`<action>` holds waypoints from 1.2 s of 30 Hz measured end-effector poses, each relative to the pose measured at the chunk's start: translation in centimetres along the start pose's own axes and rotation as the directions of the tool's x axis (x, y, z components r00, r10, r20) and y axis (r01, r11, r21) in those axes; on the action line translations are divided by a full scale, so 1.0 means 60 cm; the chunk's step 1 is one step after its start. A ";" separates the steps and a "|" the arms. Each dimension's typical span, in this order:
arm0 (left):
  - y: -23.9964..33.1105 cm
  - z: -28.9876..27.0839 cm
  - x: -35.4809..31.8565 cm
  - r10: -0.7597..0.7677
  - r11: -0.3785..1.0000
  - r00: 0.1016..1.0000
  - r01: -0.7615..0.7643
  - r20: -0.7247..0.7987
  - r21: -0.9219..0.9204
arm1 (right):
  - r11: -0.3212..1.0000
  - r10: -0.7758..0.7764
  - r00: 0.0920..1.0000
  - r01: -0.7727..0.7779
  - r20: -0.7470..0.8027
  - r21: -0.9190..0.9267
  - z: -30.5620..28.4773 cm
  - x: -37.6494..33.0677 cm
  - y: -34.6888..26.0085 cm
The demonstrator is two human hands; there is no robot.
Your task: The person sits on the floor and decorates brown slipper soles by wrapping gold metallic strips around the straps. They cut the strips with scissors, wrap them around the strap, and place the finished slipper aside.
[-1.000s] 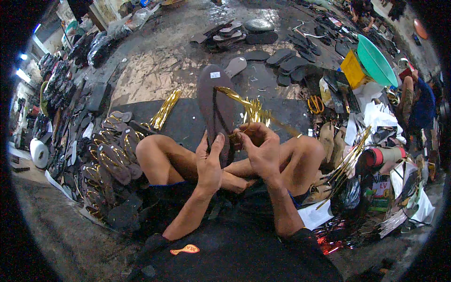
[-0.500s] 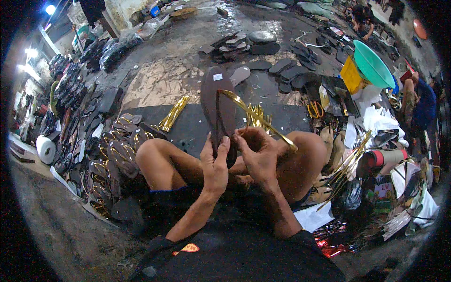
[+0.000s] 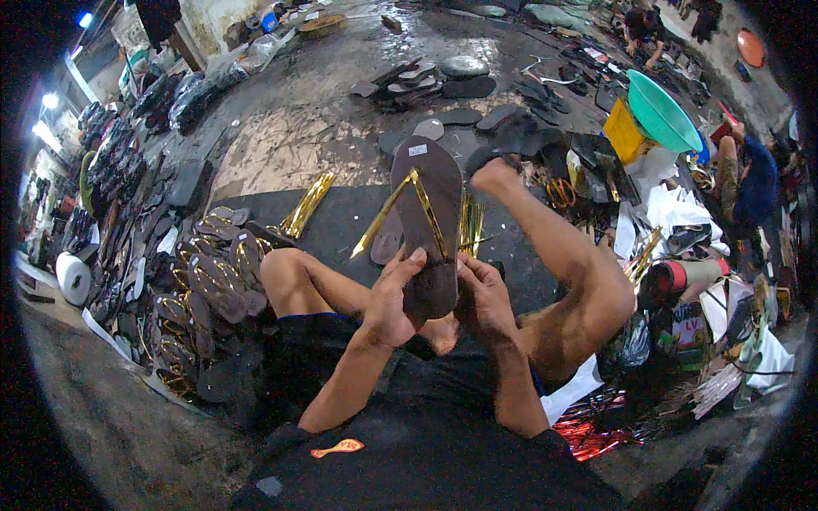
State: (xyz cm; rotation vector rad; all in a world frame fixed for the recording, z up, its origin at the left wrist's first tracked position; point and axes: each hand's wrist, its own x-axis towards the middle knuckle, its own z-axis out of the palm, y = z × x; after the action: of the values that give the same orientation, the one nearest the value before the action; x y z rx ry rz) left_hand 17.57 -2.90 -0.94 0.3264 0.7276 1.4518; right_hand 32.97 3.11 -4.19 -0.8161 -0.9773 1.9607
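A dark brown flip-flop sole (image 3: 439,183) with a small white sticker near its toe is upright before me. My left hand (image 3: 394,302) is closed on its left edge near the heel, thumb on the face. A shiny gold strap (image 3: 428,206) forks from the toe hole. One arm runs down to the sole's right edge; the other hangs free past the left edge. There my right hand (image 3: 487,298) is closed in a pinch, fingertips at the edge by the strap's end; their exact grip is partly hidden. Behind the flip-flop another brown sole (image 3: 388,237) shows.
Strapped flip-flops (image 3: 217,281) are heaped at my left. Gold strap bundles (image 3: 308,204) lie on the dark mat ahead. To the right are scissors (image 3: 561,193), a green basin (image 3: 660,111) and white scraps. My right leg (image 3: 554,230) reaches forward. Other people sit at far right.
The flip-flop has turned to face me and shifted right. One strap arm now lies along the sole to its right edge; the other swings left. My right leg has stretched forward.
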 end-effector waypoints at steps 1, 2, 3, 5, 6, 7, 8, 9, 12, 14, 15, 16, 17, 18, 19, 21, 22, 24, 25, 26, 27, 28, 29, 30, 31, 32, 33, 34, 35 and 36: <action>-0.001 0.007 0.004 0.017 0.999 0.999 -0.018 0.036 0.049 | 1.000 -0.006 1.000 0.006 -0.001 0.013 -0.011 -0.001 0.009; -0.002 0.016 0.010 0.031 0.995 0.997 -0.038 0.075 0.095 | 1.000 -0.012 1.000 0.012 -0.004 0.026 -0.029 0.001 0.026; -0.001 0.019 0.013 0.049 0.986 0.994 -0.064 0.099 0.151 | 0.999 -0.010 1.000 0.010 0.005 0.052 -0.030 0.001 0.030; -0.005 0.009 0.033 -0.001 0.981 0.999 -0.009 0.052 0.192 | 0.902 -0.234 0.969 0.187 -0.077 -0.389 -0.048 0.005 0.016; -0.001 0.000 0.039 -0.021 0.976 1.000 0.017 0.015 0.218 | 0.740 -0.380 0.923 0.263 -0.062 -0.619 -0.035 0.004 -0.010; 0.002 -0.007 0.048 -0.041 0.969 0.999 0.044 -0.017 0.244 | 0.515 -0.512 0.859 0.299 -0.009 -0.804 -0.027 0.001 -0.035; 0.010 -0.005 0.062 -0.045 0.946 0.998 0.054 -0.033 0.320 | 0.535 -0.604 0.794 0.340 -0.069 -0.773 -0.026 -0.001 -0.059; 0.018 -0.004 0.072 -0.050 0.917 0.997 0.069 -0.058 0.392 | 0.456 -0.644 0.763 0.431 0.046 -0.779 -0.020 -0.006 -0.086; 0.024 0.004 0.108 -0.105 0.669 0.994 0.078 -0.011 0.739 | 0.356 -0.708 0.679 0.580 0.195 -0.733 -0.038 0.001 -0.127; 0.027 0.013 0.133 -0.115 0.479 0.992 0.013 0.048 0.877 | 0.386 -0.734 0.655 0.620 0.179 -0.683 -0.074 0.010 -0.119; 0.031 0.023 0.145 -0.082 0.425 0.994 -0.029 0.070 0.905 | 0.407 -0.747 0.644 0.638 0.164 -0.653 -0.092 0.014 -0.121; 0.041 0.031 0.157 -0.109 0.489 0.994 0.028 0.029 0.872 | 0.530 -0.734 0.678 0.611 0.043 -0.588 -0.097 0.012 -0.121; 0.043 0.039 0.161 -0.138 0.556 0.990 0.093 -0.018 0.826 | 0.475 -0.741 0.666 0.605 0.080 -0.640 -0.106 0.008 -0.133; 0.042 0.051 0.164 -0.007 0.439 1.000 -0.001 0.005 0.899 | 0.417 -0.745 0.656 0.596 0.117 -0.687 -0.112 0.002 -0.151; 0.034 0.058 0.169 0.071 0.457 0.997 -0.048 0.017 0.888 | 0.351 -0.749 0.644 0.585 0.157 -0.731 -0.119 0.000 -0.166; 0.017 0.074 0.172 0.234 0.475 0.972 -0.143 0.032 0.869 | 0.286 -0.792 0.585 0.611 0.177 -0.739 -0.133 0.016 -0.167; 0.011 0.084 0.169 0.283 0.520 0.959 -0.151 -0.002 0.841 | 0.405 -0.794 0.602 0.631 0.087 -0.662 -0.128 0.023 -0.164; -0.003 0.073 0.176 0.401 0.678 0.916 -0.315 0.026 0.664 | 0.826 -0.562 0.801 0.531 -0.207 -0.189 -0.096 0.011 -0.163; -0.007 0.068 0.180 0.459 0.732 0.888 -0.397 0.029 0.554 | 0.867 -0.498 0.833 0.467 -0.241 -0.176 -0.088 0.015 -0.163; -0.009 0.064 0.183 0.489 0.766 0.871 -0.450 0.038 0.459 | 0.903 -0.430 0.860 0.400 -0.274 -0.159 -0.082 0.025 -0.162; -0.008 0.066 0.177 0.507 0.682 0.861 -0.431 0.043 0.591 | 0.935 -0.354 0.883 0.326 -0.310 -0.139 -0.077 0.031 -0.157; -0.003 0.069 0.167 0.525 0.581 0.849 -0.401 0.050 0.708 | 0.914 -0.357 0.883 0.261 -0.305 -0.312 -0.075 0.035 -0.147; 0.000 0.068 0.158 0.542 0.466 0.838 -0.360 0.061 0.809 | 0.744 -0.567 0.783 0.353 -0.256 -0.567 -0.065 0.042 -0.127; 0.001 0.063 0.151 0.557 0.446 0.828 -0.355 0.055 0.822 | 0.634 -0.635 0.750 0.367 -0.187 -0.680 -0.056 0.044 -0.115; 0.002 0.062 0.144 0.558 0.491 0.829 -0.379 0.051 0.784 | 0.508 -0.690 0.715 0.374 -0.108 -0.776 -0.047 0.047 -0.108; 0.004 0.063 0.139 0.558 0.535 0.829 -0.402 0.047 0.743 | 0.447 -0.714 0.697 0.379 -0.067 -0.810 -0.035 0.053 -0.104; 0.007 0.060 0.130 0.557 0.575 0.830 -0.419 0.038 0.703 | 0.390 -0.730 0.683 0.383 -0.027 -0.837 -0.020 0.060 -0.098; 0.008 0.049 0.127 0.557 0.594 0.831 -0.403 0.007 0.696 | 0.330 -0.744 0.669 0.386 0.015 -0.862 -0.007 0.065 -0.092; 0.013 0.043 0.119 0.564 0.589 0.825 -0.394 -0.010 0.706 | 0.312 -0.744 0.667 0.380 0.025 -0.871 0.004 0.067 -0.084; 0.014 0.039 0.115 0.572 0.589 0.820 -0.389 -0.025 0.708 | 0.285 -0.746 0.664 0.371 0.039 -0.884 0.010 0.068 -0.079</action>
State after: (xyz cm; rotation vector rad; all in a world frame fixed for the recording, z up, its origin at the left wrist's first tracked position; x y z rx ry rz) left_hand 18.09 4.38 -0.40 0.9950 1.4804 1.7150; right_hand 32.18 8.29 -0.69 -1.0858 -1.7064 0.5126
